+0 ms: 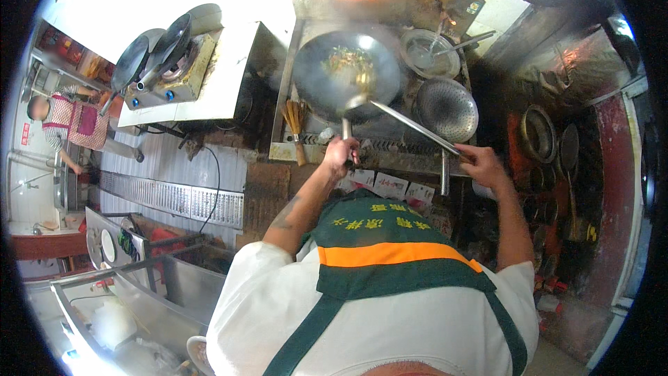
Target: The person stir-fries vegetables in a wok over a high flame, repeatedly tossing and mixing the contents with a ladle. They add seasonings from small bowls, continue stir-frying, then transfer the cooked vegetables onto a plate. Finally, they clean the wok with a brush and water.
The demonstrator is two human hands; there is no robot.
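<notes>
A large steel wok (318, 78) sits on the range, with chopped food (348, 62) that has green pieces in it and a haze of steam above. My left hand (342, 155) grips the wok's handle (347, 129) at its near side. In my right hand (481, 164) is the long metal handle of a ladle (412, 124). The ladle's bowl (357, 101) is over the near edge of the wok, beside the food; whether it touches the wok I cannot tell.
A perforated strainer (448, 107) and a pot of liquid (430, 55) stand right of the wok. A bamboo wok brush (296, 130) lies left. Two pans (172, 42) rest by a smaller burner (182, 78). Farther left stands a person (78, 120) in a checked apron.
</notes>
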